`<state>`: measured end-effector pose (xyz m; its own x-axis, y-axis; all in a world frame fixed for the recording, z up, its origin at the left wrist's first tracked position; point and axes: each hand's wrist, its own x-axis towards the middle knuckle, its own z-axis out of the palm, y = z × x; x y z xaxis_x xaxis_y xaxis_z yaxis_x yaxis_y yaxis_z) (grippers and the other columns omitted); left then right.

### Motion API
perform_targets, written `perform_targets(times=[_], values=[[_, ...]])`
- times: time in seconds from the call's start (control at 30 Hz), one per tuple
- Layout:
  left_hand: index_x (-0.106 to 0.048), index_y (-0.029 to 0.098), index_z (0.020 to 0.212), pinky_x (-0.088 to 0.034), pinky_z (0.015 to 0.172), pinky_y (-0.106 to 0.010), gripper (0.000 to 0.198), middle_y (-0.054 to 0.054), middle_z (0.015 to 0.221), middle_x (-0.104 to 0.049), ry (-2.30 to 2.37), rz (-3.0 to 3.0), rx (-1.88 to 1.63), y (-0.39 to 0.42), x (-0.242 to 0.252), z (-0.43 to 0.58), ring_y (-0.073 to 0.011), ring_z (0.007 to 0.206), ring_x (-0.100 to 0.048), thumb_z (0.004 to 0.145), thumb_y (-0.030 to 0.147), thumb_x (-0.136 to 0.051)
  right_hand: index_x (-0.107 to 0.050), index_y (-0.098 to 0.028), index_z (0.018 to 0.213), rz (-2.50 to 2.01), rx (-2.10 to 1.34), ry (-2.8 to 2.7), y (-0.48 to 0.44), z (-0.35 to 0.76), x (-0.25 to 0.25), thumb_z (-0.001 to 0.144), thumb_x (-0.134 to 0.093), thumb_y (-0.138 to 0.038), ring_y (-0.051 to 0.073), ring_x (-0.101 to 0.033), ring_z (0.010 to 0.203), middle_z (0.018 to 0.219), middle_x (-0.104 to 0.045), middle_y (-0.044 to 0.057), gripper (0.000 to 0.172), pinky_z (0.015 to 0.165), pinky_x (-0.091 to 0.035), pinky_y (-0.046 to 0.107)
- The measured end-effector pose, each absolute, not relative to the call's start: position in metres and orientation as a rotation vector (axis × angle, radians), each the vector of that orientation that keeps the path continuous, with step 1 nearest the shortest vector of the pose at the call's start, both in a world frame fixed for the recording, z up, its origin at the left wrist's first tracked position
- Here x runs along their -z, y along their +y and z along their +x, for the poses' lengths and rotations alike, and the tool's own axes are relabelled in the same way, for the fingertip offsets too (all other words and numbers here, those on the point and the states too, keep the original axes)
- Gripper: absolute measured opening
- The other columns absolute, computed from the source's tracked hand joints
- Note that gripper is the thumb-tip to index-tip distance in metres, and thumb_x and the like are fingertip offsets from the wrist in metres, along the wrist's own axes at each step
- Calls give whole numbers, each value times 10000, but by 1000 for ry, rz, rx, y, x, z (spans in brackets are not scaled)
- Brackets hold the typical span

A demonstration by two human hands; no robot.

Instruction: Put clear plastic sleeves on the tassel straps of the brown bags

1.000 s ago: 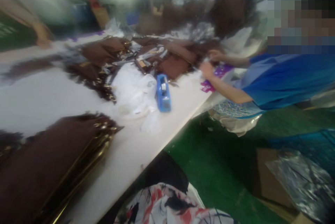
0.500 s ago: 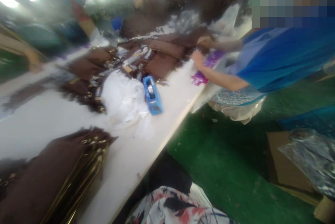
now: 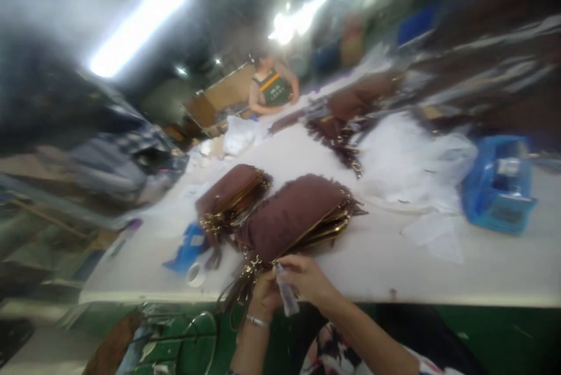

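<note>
In the head view, a stack of brown pouches [image 3: 293, 211] with gold zips lies near the table's front edge. My right hand [image 3: 309, 283] is at the stack's near edge, fingers pinched on a small clear plastic sleeve [image 3: 288, 296] that hangs down. Close beside it, my left hand [image 3: 266, 294] is closed next to gold clasps and brown tassels [image 3: 243, 284]; what its fingers hold is hidden. A second stack of brown pouches [image 3: 232, 191] lies just behind, to the left.
The white table [image 3: 372, 273] also bears a blue box [image 3: 499, 188], crumpled white sheets [image 3: 407, 159], a roll of tape [image 3: 195, 274] and a blue object [image 3: 188, 249]. More brown pouches [image 3: 359, 97] lie farther back. A co-worker [image 3: 272, 91] is at the far end.
My view has swung left and up, so the co-worker in blue is out of frame. Both my hands, not visible earlier, now show at the near pouch stack.
</note>
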<state>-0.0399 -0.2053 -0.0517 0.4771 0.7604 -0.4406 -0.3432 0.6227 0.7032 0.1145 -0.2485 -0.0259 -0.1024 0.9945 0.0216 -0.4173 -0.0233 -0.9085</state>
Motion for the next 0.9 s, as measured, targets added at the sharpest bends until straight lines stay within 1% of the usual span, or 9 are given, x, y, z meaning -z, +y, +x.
perform_targets(times=[0.17,0.3,0.43,0.53,0.6,0.67,0.77,0.83,0.9], values=[[-636,155,647,-546,751,-354,377,-31,597,-639,731,553,-712,-200,75,-20,-231,732,-672,473,379,-884,-674,-156,878,-804,-1615,-770,-252,107,23,649,-744,-433,143,-619,586,664,-683,15,366,568,-462,247],[-654,145,714,-549,713,-351,421,-48,659,-658,707,557,-738,-202,79,-9,-232,728,-667,480,416,-875,-652,-163,900,-809,-1666,-726,-251,103,21,618,-775,-467,126,-597,547,648,-669,6,432,525,-440,226],[-678,131,763,-540,711,-337,296,-72,739,-684,721,559,-797,-213,71,-3,-236,766,-671,564,265,-852,-621,-175,945,-842,-1682,-710,-249,102,28,596,-805,-452,134,-602,563,660,-661,0,483,527,-439,231],[-696,128,784,-526,734,-333,181,-93,806,-704,730,552,-875,-226,58,-6,-227,779,-671,671,237,-786,-597,-174,1001,-889,-1622,-730,-250,103,34,580,-810,-470,131,-572,533,596,-609,-35,557,514,-421,233],[-709,137,886,-513,755,-332,210,-100,872,-715,739,552,-942,-236,49,-12,-225,799,-668,718,255,-752,-592,-171,1058,-956,-1535,-838,-255,108,36,650,-768,-441,135,-572,560,597,-601,-41,520,540,-423,241],[-701,147,984,-498,766,-327,271,-102,919,-718,774,601,-1003,-245,39,-21,-223,816,-661,751,283,-724,-602,-173,1094,-1048,-1445,-1005,-261,116,36,729,-714,-390,159,-612,668,684,-655,-11,439,627,-456,265],[-707,147,918,-475,732,-311,253,-85,851,-717,991,769,-1031,-255,25,-42,-219,776,-644,765,348,-706,-620,-167,1083,-1168,-1385,-1076,-266,130,33,771,-669,-439,189,-637,759,816,-713,39,417,706,-485,300],[-702,165,860,-461,733,-305,249,-60,801,-707,1278,963,-1084,-259,15,-57,-222,774,-634,778,399,-684,-618,-156,1071,-1206,-1405,-937,-263,137,27,748,-661,-540,190,-640,709,819,-725,58,504,665,-505,305],[-686,195,905,-449,807,-319,227,-54,876,-702,1552,1223,-1214,-258,6,-68,-238,866,-628,814,398,-641,-619,-156,1058,-1201,-1463,-763,-255,138,16,726,-659,-603,185,-650,688,846,-737,74,558,640,-527,301]])
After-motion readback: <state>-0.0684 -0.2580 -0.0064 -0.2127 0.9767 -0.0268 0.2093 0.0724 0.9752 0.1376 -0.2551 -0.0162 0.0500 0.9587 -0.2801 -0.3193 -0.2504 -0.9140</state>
